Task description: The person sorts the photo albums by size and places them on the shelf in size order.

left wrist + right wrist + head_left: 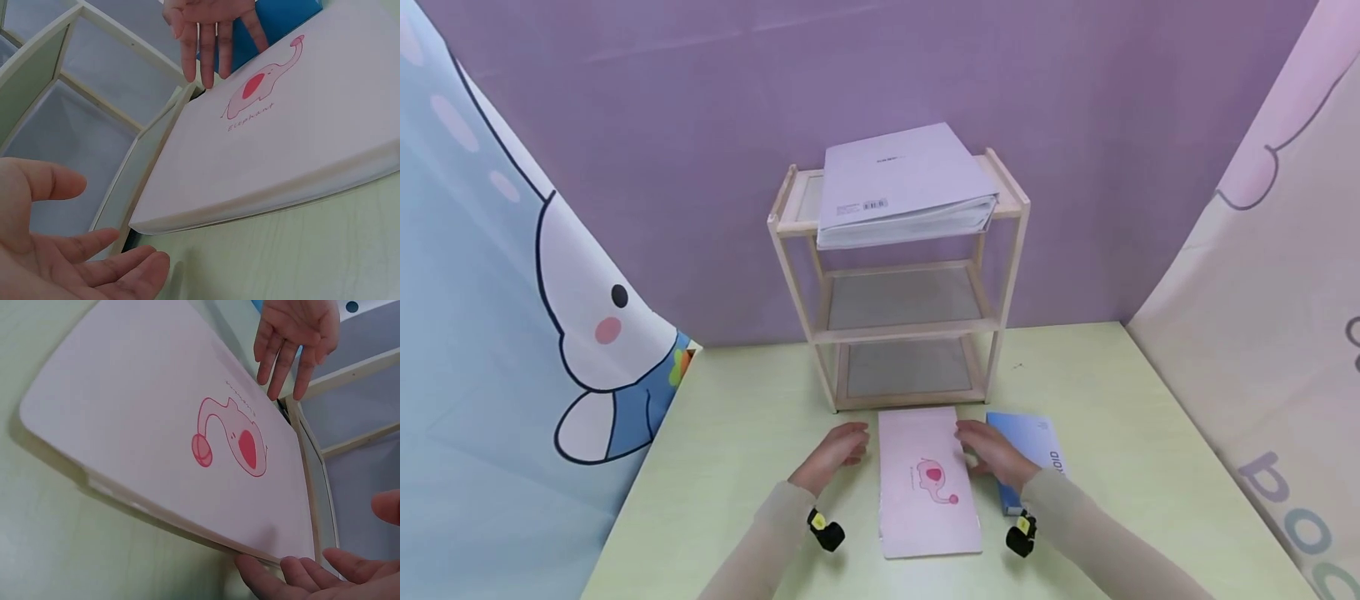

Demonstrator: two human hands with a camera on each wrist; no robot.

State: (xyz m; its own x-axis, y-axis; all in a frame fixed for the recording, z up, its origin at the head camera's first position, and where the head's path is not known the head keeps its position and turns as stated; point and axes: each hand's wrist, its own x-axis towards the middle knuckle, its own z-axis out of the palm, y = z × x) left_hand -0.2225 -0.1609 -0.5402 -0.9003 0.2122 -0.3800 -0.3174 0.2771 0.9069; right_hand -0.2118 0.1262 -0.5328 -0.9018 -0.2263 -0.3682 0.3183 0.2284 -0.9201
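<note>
A pink notebook (917,521) with an elephant drawing lies flat on the table in front of a small wooden rack. My left hand (837,455) is beside its far left edge, a gap between them, with its fingers loosely bent in the left wrist view. On the other side, my right hand (995,452) has its fingertips at the notebook's right edge; whether they touch it I cannot tell. The right wrist view shows those fingers (300,575) fairly straight. Neither hand holds anything. Partly under the right hand and wrist lies a blue book or flat box (1033,437).
The three-tier wooden rack (906,333) stands behind the notebook, against a purple cloth backdrop (662,167). On its top shelf rests a stack of large white-covered books or pads (902,171), jutting past the front edge. Printed cloths hang at both sides of the table (730,500).
</note>
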